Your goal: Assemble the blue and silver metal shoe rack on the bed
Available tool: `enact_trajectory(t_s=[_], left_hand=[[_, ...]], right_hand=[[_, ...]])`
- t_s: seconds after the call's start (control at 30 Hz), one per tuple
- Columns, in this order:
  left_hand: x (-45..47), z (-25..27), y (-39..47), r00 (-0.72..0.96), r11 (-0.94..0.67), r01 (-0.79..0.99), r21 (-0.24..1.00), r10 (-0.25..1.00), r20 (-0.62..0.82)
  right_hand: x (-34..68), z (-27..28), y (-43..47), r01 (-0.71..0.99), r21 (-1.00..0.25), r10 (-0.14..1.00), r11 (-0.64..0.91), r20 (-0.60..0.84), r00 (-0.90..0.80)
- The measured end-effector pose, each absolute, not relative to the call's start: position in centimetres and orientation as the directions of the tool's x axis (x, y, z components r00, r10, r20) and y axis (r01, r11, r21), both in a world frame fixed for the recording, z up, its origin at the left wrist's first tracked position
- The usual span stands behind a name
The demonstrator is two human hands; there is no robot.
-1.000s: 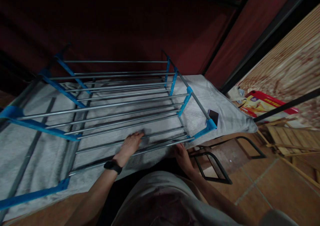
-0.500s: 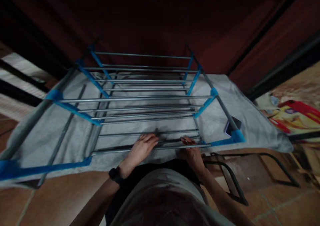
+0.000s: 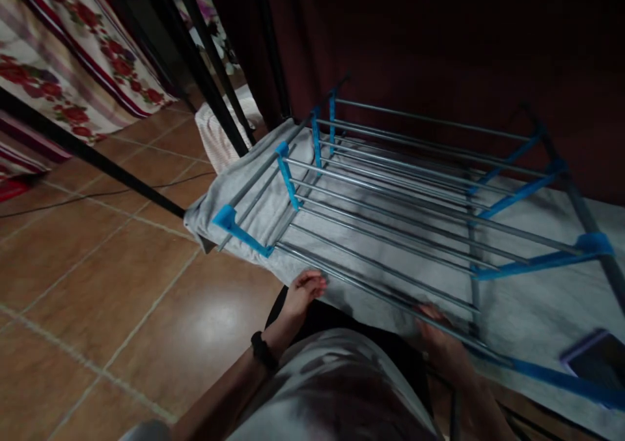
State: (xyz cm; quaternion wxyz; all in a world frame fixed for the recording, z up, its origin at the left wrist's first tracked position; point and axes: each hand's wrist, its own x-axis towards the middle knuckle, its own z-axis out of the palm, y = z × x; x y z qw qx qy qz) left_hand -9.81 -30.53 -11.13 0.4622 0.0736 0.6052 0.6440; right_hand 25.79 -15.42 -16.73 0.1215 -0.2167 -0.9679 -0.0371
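A rack of thin metal rods [image 3: 390, 190] with blue plastic brackets [image 3: 288, 180] lies on a grey cloth. My left hand [image 3: 303, 290], wearing a black wristband [image 3: 262, 351], is just in front of the rack's near rod. Its fingers are loosely bent, and I see nothing in them. At the right part of the near edge, my right hand [image 3: 439, 337] has its fingers around the front rod [image 3: 381, 291]; it is blurred and its fingertips are partly hidden.
The grey cloth [image 3: 527, 317] covers the surface under the rack. A phone [image 3: 598, 359] lies on it at the right. Black metal poles [image 3: 205, 63] stand at the left, by a flowered curtain [image 3: 73, 56]. Tiled floor [image 3: 122, 298] spreads out on the left.
My view has turned to the left, so the rack appears farther right and slanted. My left hand has come away from the near rods; the right stays by them.
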Motion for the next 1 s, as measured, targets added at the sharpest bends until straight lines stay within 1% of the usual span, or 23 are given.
enact_trajectory(t_s=[0.03,0.07,0.13,0.2,0.27,0.33,0.4,0.5,0.57,0.63,0.7,0.77,0.83,0.93,1.0], left_hand=[[-10.1,-10.7,-30.4,-0.536,0.125,-0.611,0.782,0.661,-0.524],[-10.4,-10.3,-30.3,-0.517,0.093,-0.676,0.731,0.647,-0.56],[-11.0,-9.5,-30.0,-0.499,0.066,-0.726,0.685,0.635,-0.59],[-11.5,-9.2,-29.9,-0.531,0.068,-0.706,0.705,0.608,-0.59],[-12.0,-9.4,-30.1,-0.6,0.081,-0.652,0.754,0.554,-0.578],[-12.3,-9.8,-30.6,-0.667,0.093,-0.597,0.797,0.494,-0.558],[-12.5,-10.3,-31.4,-0.725,0.104,-0.535,0.838,0.453,-0.519],[-12.5,-10.8,-33.4,-0.826,0.11,-0.37,0.922,0.415,-0.381],[-12.5,-11.0,-35.2,-0.873,0.12,-0.285,0.951,0.376,-0.309],[-12.7,-11.1,-36.9,-0.897,0.139,-0.269,0.953,0.323,-0.301],[-13.0,-11.2,-37.9,-0.889,0.131,-0.331,0.934,0.288,-0.356],[-13.4,-11.2,-38.1,-0.86,0.071,-0.417,0.906,0.291,-0.419],[-13.7,-11.2,-37.5,-0.834,0.008,-0.474,0.881,0.317,-0.452],[-13.8,-11.0,-35.6,-0.799,-0.013,-0.509,0.861,0.378,-0.467],[-13.6,-10.8,-34.5,-0.772,-0.032,-0.536,0.844,0.422,-0.475]], right_hand=[[26.3,-17.2,-15.5,0.416,0.028,0.396,0.909,0.255,-0.882],[26.7,-17.6,-15.6,0.401,0.035,0.38,0.915,0.259,-0.888],[27.3,-18.4,-15.6,0.373,0.058,0.342,0.926,0.292,-0.893],[27.5,-18.8,-15.7,0.367,0.085,0.322,0.926,0.325,-0.889],[27.3,-18.7,-16.0,0.379,0.075,0.339,0.923,0.31,-0.888],[26.6,-18.2,-16.5,0.394,0.02,0.377,0.919,0.257,-0.89],[25.5,-17.1,-17.1,0.401,-0.052,0.401,0.915,0.242,-0.884],[23.8,-15.3,-18.3,0.403,-0.147,0.429,0.903,0.284,-0.857],[23.2,-14.4,-19.3,0.393,-0.241,0.451,0.888,0.284,-0.846],[23.3,-14.2,-20.6,0.387,-0.332,0.479,0.86,0.264,-0.837],[24.2,-14.5,-21.7,0.397,-0.382,0.506,0.834,0.247,-0.826],[25.8,-15.4,-22.5,0.417,-0.383,0.528,0.824,0.254,-0.811],[27.6,-16.4,-22.7,0.419,-0.342,0.519,0.841,0.293,-0.803],[29.8,-17.5,-22.3,0.377,-0.218,0.433,0.9,0.359,-0.827],[30.4,-17.7,-22.0,0.362,-0.162,0.397,0.918,0.385,-0.833]])
